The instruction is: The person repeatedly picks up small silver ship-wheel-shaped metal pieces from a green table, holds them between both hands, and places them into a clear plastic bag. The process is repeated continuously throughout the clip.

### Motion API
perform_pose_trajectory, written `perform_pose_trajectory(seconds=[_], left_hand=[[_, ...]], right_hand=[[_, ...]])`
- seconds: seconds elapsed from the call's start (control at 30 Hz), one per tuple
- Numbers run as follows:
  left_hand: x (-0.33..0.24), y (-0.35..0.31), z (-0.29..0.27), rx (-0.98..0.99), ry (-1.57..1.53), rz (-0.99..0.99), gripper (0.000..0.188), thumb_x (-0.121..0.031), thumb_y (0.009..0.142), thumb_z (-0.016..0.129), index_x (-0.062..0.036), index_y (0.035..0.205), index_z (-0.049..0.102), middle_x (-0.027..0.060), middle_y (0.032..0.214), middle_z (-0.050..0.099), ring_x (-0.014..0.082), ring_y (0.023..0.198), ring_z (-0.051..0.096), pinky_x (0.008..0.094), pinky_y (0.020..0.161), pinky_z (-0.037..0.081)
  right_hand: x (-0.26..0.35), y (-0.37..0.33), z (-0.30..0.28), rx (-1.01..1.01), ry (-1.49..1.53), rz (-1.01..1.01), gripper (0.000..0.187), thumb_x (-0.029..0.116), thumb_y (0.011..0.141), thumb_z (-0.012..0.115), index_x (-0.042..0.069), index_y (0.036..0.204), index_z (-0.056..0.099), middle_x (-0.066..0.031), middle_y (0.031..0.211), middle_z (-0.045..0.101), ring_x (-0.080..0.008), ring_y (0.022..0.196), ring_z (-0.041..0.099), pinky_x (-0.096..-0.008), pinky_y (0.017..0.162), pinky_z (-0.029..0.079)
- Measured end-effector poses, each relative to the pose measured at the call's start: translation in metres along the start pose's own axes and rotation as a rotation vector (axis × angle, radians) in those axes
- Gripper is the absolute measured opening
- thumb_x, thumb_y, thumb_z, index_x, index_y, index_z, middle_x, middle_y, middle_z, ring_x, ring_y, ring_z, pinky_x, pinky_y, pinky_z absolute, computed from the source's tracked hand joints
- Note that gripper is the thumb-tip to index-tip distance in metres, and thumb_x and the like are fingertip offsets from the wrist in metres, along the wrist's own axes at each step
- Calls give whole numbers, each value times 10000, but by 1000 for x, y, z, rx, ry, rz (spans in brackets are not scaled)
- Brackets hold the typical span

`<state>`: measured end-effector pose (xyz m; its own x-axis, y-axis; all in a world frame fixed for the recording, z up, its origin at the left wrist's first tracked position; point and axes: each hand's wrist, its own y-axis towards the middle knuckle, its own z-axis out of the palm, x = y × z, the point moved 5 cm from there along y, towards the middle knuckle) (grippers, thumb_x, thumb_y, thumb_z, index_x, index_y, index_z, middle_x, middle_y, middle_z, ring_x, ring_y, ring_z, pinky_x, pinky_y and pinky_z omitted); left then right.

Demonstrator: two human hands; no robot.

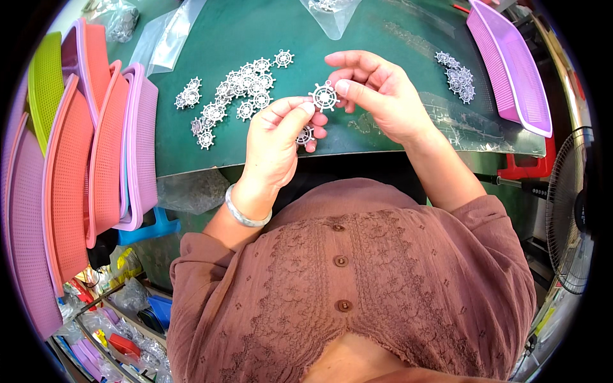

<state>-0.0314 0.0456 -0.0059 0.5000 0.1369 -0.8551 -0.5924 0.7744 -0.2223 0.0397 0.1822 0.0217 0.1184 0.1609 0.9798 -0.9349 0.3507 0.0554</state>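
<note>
A silver ship's-wheel charm (324, 97) is held up between my two hands, its flat face showing. My left hand (274, 137) pinches its left edge between thumb and forefinger. A second ship's-wheel charm (305, 135) is tucked lower down against the curled fingers of that hand. At the right edge of the upper charm, the thumb of my right hand (386, 96) meets the rim, with fingertips behind it. The right forefinger is raised apart. Beyond my left hand lies a loose pile of matching charms (246, 83) on the green table (383, 137).
A smaller group of charms (458, 80) lies at the right, beside a purple basket (511, 70). Stacked pink, orange and green baskets (70, 159) stand at the left. Clear plastic bags (169, 38) rest at the far side. A fan (568, 210) stands at the right.
</note>
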Motion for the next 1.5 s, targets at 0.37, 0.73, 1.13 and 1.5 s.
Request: perform_pose_trajectory(seconds=[0.37,0.73,1.13,1.5], left_hand=[[-7,-2,-1,-63,311,281,129,-86,859,563,-19,954,621,40,792,616,82,639,573,184,500,428],[-17,-4,-1,-77,458,470,176,-42,790,634,2,960,625,29,804,572,72,662,551,188,566,438],[-25,-5,4,-33,697,722,115,-14,737,666,-25,846,631,49,813,569,101,677,524,217,597,428],[-35,-13,16,-69,964,911,121,22,686,614,-25,795,591,67,791,557,134,601,561,235,486,452]], right_hand=[[4,-3,4,34,-220,-202,401,-43,801,573,17,1188,491,-40,920,592,-93,842,550,-234,780,446],[3,-8,9,-6,-248,-355,377,-43,792,576,36,1155,511,-41,891,607,-88,816,570,-226,741,469],[-6,-10,14,18,-58,-226,387,-35,788,593,21,1161,503,-51,909,603,-100,848,571,-242,777,475],[3,-14,17,-4,-368,-500,423,-16,741,616,55,1150,530,-49,913,615,-125,827,565,-251,697,446]])
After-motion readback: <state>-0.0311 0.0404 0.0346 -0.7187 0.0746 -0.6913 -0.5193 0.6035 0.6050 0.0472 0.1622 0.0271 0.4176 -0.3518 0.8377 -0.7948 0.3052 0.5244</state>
